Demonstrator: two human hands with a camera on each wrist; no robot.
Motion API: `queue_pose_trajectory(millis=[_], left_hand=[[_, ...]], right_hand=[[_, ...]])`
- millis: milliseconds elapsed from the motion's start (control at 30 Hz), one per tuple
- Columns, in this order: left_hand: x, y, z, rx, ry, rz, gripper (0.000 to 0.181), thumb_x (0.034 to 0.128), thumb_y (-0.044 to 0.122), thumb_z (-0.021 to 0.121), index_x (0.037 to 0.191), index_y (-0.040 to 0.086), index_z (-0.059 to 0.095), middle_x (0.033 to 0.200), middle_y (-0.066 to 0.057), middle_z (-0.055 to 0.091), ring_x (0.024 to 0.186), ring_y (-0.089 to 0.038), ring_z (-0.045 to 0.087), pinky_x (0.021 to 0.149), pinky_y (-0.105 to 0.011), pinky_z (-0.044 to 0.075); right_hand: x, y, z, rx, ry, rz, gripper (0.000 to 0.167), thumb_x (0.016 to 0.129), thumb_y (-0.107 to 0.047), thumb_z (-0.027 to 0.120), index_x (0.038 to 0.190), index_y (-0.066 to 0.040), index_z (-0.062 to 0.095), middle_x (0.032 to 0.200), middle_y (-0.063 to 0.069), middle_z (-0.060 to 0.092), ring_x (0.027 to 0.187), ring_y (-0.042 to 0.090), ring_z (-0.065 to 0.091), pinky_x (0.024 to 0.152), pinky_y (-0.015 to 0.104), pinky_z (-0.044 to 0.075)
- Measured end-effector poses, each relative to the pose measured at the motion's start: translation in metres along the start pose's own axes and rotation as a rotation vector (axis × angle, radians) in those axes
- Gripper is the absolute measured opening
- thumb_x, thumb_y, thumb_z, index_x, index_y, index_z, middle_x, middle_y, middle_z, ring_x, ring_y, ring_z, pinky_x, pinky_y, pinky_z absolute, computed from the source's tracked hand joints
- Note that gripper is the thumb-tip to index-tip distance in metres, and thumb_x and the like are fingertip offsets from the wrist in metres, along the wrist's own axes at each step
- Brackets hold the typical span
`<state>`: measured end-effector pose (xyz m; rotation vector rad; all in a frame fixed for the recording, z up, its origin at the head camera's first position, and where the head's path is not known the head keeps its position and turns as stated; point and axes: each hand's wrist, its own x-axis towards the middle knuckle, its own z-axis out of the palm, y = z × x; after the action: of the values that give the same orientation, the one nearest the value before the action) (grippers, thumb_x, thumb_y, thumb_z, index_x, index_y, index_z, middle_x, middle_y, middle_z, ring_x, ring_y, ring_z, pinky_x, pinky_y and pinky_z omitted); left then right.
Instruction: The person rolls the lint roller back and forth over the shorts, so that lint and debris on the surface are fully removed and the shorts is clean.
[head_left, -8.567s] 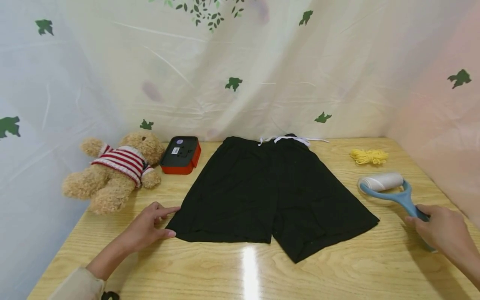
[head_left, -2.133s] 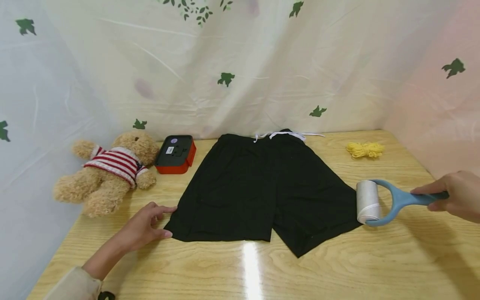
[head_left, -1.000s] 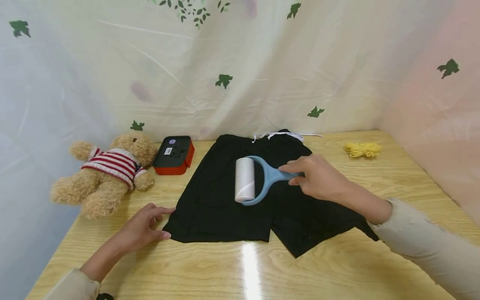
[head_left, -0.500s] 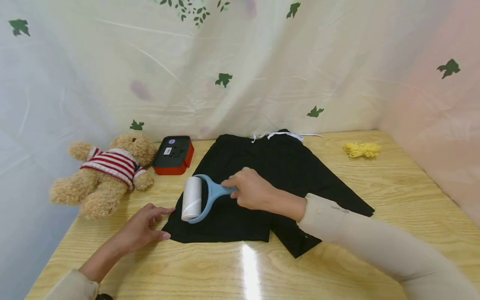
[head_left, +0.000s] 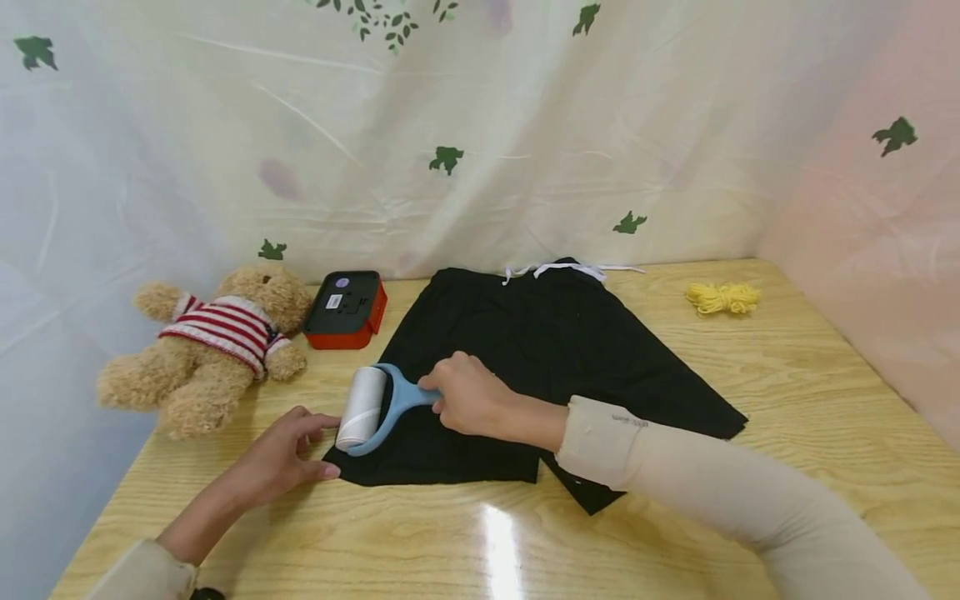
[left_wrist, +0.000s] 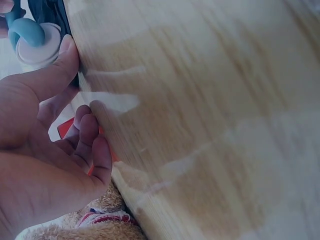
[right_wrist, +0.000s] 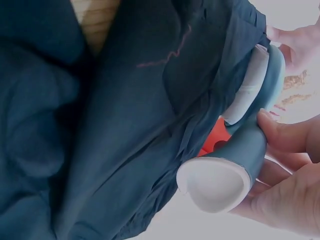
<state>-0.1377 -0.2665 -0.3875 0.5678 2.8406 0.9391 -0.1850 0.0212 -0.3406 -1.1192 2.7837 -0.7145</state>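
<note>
Black shorts (head_left: 480, 325) with a white drawstring (head_left: 570, 269) lie spread on the wooden table. My right hand (head_left: 472, 396) grips the blue handle of a lint roller (head_left: 362, 408). Its white roll rests at the left edge of the shorts, close to my left fingers. Thumb and index finger spread apart, my left hand (head_left: 285, 457) touches the left hem corner. In the left wrist view, the left thumb (left_wrist: 67, 52) lies at the fabric's edge and the other fingers bend loosely. A thin reddish thread (right_wrist: 172, 54) shows on the shorts in the right wrist view.
A teddy bear (head_left: 225, 333) in a striped sweater lies at the left. Beside it sits a black and red box (head_left: 345, 310). A yellow cord bundle (head_left: 722, 297) is at the back right. A patterned curtain (head_left: 525, 192) bounds the back and sides.
My right hand has brought the lint roller from the table at right onto the shorts' right edge, then leftward across them to the left edge. The left hand has stayed put.
</note>
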Motion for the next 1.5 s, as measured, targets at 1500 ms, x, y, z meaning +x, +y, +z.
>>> queue_pose_trajectory(millis=[1500], left_hand=[[-0.002, -0.003, 0.000, -0.012, -0.002, 0.063, 0.060, 0.0707, 0.012, 0.084, 0.126, 0.002, 0.063, 0.083, -0.003, 0.043, 0.072, -0.013, 0.034, 0.060, -0.026, 0.032]], right_hand=[[-0.127, 0.092, -0.080, -0.011, 0.072, 0.213, 0.035, 0.079, 0.008, 0.071, 0.113, 0.001, 0.071, 0.103, 0.014, 0.071, 0.053, 0.007, 0.042, 0.045, 0.021, 0.032]])
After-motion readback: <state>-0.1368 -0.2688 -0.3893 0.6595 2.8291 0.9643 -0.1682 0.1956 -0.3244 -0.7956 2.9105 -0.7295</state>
